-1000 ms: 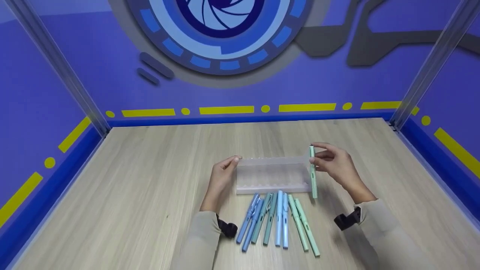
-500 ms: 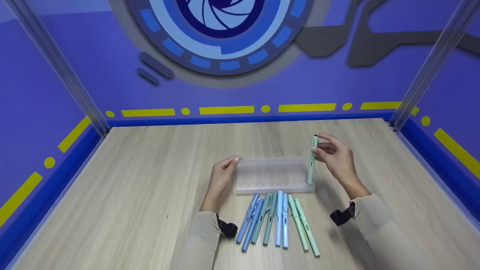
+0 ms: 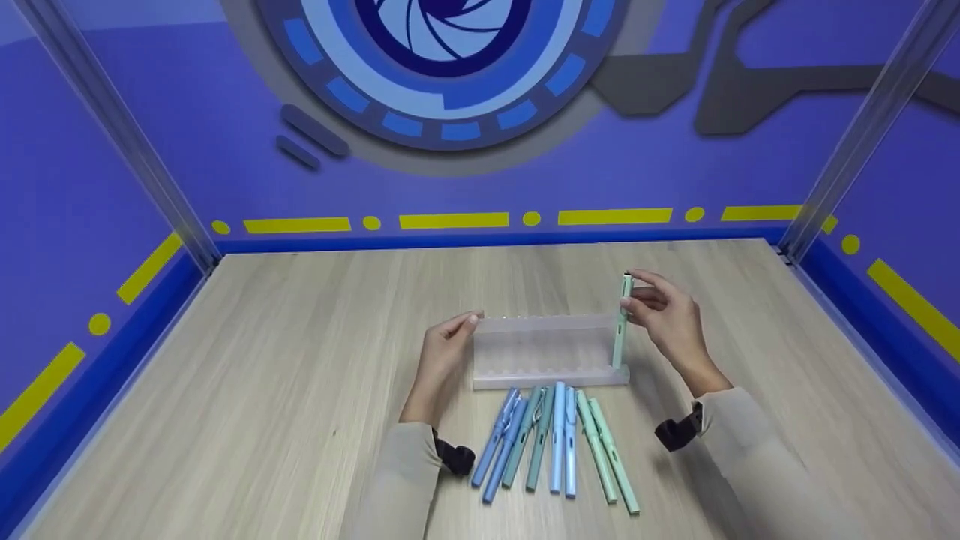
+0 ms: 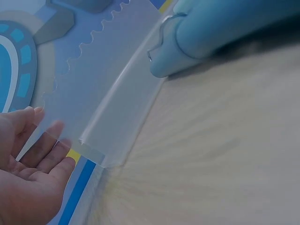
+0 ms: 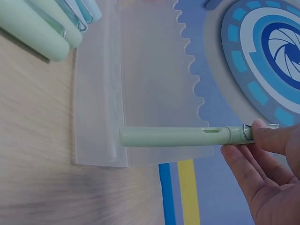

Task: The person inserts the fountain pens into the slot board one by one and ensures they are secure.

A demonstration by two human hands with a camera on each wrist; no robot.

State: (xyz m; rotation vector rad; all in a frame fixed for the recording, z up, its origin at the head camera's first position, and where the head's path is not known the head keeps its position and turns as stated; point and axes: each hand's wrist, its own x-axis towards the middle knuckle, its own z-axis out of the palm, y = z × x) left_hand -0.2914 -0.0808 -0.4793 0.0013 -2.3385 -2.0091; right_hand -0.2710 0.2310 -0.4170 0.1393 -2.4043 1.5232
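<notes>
A frosted, see-through pen rack (image 3: 547, 349) with a scalloped top edge stands on the table. My left hand (image 3: 444, 352) pinches its upper left corner between thumb and fingers; the left wrist view shows the hand (image 4: 40, 164) at the rack's end. In my right hand (image 3: 670, 322) a light green pen (image 3: 619, 330) is held near its clip end, almost upright. The pen's lower end meets the rack's bottom ledge at the right end. The right wrist view shows that pen (image 5: 173, 137) across the rack's face, with thumb and fingers on the cap.
Several pens lie in front of the rack: blue pens (image 3: 496, 450), dark green pens (image 3: 529, 442), light blue pens (image 3: 564, 442) and light green pens (image 3: 609, 454). Blue-purple wall panels (image 3: 480, 187) enclose the table (image 3: 300, 360) at the back and sides.
My right hand has lifted the light green pen from in front of the rack's right end, then set its lower end at the ledge. The left hand and rack stay put.
</notes>
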